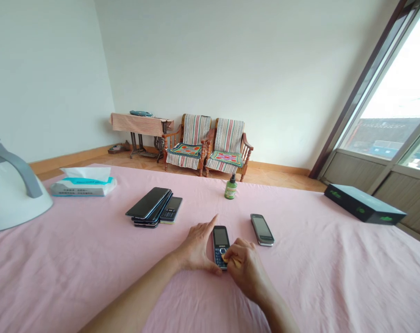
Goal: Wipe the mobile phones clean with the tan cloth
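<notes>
A dark keypad phone [221, 237] lies face up on the pink cloth, its screen toward the far side. My left hand [195, 245] is at its left, thumb and forefinger spread wide around that side. The thumb tip is at the phone's lower edge, while the forefinger points past its top. Over the keypad's right part, my right hand [245, 266] is closed on a small yellow cloth [236, 262], which is pressed to the keys and mostly hidden by the fingers. To the right lies a second phone [262, 229] with a large grey screen.
Left of my hands is a stack of dark smartphones [149, 203] beside another keypad phone [171, 210]. A green spray bottle [231, 188] stands behind. Farther left are a tissue pack [83, 186] and a white kettle [12, 194]. A black box [364, 204] sits at the right edge.
</notes>
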### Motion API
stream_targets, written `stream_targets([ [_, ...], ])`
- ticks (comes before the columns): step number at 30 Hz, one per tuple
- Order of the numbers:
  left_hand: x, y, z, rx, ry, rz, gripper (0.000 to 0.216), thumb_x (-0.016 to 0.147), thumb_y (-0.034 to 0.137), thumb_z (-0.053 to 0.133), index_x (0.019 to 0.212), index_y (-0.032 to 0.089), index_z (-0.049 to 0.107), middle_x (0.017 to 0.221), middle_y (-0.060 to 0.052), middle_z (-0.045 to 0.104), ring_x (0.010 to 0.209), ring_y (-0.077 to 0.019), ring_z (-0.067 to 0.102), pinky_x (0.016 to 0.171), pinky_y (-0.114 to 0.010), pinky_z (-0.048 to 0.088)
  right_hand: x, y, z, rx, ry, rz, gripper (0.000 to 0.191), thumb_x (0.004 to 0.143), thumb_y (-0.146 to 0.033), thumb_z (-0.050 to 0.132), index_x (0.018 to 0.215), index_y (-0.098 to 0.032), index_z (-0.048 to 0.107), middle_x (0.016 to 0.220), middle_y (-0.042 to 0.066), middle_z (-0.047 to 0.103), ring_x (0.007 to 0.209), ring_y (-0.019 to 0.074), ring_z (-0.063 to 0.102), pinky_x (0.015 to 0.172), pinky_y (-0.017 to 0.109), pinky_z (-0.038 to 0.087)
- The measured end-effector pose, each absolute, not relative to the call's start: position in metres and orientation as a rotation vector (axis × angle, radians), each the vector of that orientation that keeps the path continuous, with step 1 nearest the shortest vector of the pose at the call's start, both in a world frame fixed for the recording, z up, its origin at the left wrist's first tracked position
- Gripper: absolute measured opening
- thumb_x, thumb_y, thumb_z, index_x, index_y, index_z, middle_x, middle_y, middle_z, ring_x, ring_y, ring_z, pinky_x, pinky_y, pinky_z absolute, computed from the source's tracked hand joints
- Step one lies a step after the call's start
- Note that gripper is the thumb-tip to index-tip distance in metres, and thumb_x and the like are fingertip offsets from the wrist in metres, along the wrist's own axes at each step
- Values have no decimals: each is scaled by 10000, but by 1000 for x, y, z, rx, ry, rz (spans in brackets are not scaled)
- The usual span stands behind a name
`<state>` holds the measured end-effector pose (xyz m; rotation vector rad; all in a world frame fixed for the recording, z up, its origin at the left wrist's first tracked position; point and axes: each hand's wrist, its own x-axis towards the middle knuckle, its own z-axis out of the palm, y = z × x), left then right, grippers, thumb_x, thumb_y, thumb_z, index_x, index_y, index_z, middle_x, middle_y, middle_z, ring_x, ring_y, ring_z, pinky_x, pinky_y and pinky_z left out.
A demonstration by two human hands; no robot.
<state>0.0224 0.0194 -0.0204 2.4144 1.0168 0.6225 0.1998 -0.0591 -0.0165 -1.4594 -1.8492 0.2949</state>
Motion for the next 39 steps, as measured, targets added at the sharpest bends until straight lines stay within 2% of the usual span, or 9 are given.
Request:
stream_targets([
  [9, 23, 19, -19, 2416, 1017, 621, 1398, 391, 573, 838, 1462, 254, -1, 1353, -160, 427, 1219, -379, 407, 1005, -509, 291, 193, -61, -13, -1434, -1889, 268, 251, 653, 0, 496, 654, -205, 640, 725, 3, 600, 737, 152, 533, 718, 283, 308],
  [14, 22, 18, -16, 2423, 996, 601, 1405, 397, 601, 829, 1464, 251, -15, 1357, -162, 420, 1222, -392, 390, 1011, -526, 273, 211, -56, -16, -1545, -1705, 142, 203, 681, -47, 478, 646, -188, 619, 710, 20, 582, 710, 166, 533, 701, 292, 339],
  [21, 22, 18, -14, 2414, 1012, 581, 1416, 384, 623, 822, 1465, 239, -7, 1360, -168, 414, 1218, -400, 389, 1012, -525, 267, 209, -54, -22, -1480, -1702, 341, 235, 657, -30, 472, 654, -190, 644, 708, 22, 599, 715, 169, 551, 693, 281, 369],
  [27, 22, 18, -16, 2413, 1015, 590, 1415, 384, 610, 828, 1465, 241, -7, 1370, -173, 401, 1221, -396, 392, 1015, -522, 266, 205, -54, -25, -1445, -1687, 470, 233, 640, -15, 457, 593, -169, 625, 663, 11, 582, 621, 137, 567, 571, 223, 392],
  [31, 22, 19, -17, 2417, 1011, 582, 1411, 386, 608, 829, 1465, 230, 1, 1372, -182, 396, 1231, -391, 381, 1017, -519, 267, 206, -53, -25, -1432, -1657, 490, 269, 662, -9, 428, 656, -159, 651, 708, 23, 586, 651, 139, 583, 588, 223, 417],
  [39, 22, 18, -15, 2405, 1005, 587, 1397, 392, 617, 822, 1465, 244, 9, 1360, -169, 413, 1230, -401, 382, 1013, -524, 266, 204, -53, -25, -1411, -1648, 494, 256, 646, -4, 437, 637, -159, 641, 696, 18, 574, 639, 136, 578, 589, 225, 425],
])
